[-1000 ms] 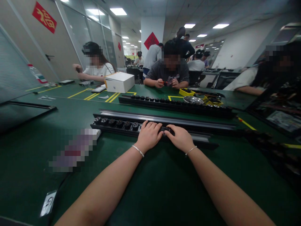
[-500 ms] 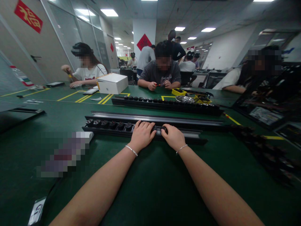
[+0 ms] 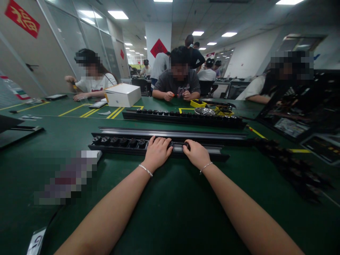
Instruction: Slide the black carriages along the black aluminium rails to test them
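A long black rail [image 3: 215, 150] lies across the green table, with a row of round black parts [image 3: 123, 142] seated in its left half. My left hand [image 3: 156, 152] rests over the middle of the rail, fingers curled on a black part at the end of the row, mostly covered by the hand. To its right, my right hand [image 3: 196, 152] pinches a small black part [image 3: 187, 145] at the rail. A short stretch of bare channel shows between the hands. Just behind lies a second rail [image 3: 172, 134], its channel bare.
Farther back is a filled rail [image 3: 183, 118], with a white box [image 3: 123, 95] and yellow trays [image 3: 198, 103] beyond. Black parts [image 3: 292, 166] are heaped at right. A blurred slab [image 3: 69, 177] lies at left. Other people sit around the table.
The view has shifted slightly. The gap between my hands is wider, with my right hand and its black part a little farther right along the rail.
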{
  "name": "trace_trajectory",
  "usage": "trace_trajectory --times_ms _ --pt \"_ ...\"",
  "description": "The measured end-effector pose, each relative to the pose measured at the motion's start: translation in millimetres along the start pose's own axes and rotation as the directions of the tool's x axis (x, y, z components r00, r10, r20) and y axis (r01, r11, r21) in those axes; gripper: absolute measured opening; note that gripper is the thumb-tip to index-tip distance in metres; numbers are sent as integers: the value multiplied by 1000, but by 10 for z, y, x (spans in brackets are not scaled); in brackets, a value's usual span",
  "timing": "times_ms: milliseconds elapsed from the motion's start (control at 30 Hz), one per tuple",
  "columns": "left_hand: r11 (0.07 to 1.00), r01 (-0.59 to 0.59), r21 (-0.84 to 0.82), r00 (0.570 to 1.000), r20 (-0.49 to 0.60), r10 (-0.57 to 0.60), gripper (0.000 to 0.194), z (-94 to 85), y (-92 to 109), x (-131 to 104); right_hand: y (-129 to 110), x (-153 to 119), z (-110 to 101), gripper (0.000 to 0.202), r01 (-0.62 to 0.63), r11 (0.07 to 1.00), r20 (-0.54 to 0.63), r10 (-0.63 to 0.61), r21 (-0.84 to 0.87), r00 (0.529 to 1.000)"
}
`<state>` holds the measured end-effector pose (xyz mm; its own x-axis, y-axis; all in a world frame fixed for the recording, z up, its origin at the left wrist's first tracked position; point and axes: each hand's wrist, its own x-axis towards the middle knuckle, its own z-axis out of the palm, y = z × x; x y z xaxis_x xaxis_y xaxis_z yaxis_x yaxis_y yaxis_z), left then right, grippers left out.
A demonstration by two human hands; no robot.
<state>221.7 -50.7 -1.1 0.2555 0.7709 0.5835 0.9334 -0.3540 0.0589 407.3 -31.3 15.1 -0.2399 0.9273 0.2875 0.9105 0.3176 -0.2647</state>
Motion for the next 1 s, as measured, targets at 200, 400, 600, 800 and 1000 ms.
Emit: trace_trajectory --times_ms 200,400,600,800,1000 --pt "1000 -5 5 1000 -13 5 33 12 -2 0 126 -57 -39 33 24 997 -50 -28 -77 998" --pt "1000 -6 11 999 -40 6 31 50 -13 6 162 -61 4 35 -41 990 -118 25 -133 993" --pt "1000 6 11 998 -57 -6 29 52 -11 11 154 -52 -2 35 -67 992 -110 55 -109 992" --pt "1000 24 11 998 -65 -23 27 38 1 21 135 -45 -24 34 -113 990 -68 108 -84 992" --pt "999 37 38 997 -63 -35 24 45 12 29 120 -37 -49 34 -184 982 -40 182 -54 983"
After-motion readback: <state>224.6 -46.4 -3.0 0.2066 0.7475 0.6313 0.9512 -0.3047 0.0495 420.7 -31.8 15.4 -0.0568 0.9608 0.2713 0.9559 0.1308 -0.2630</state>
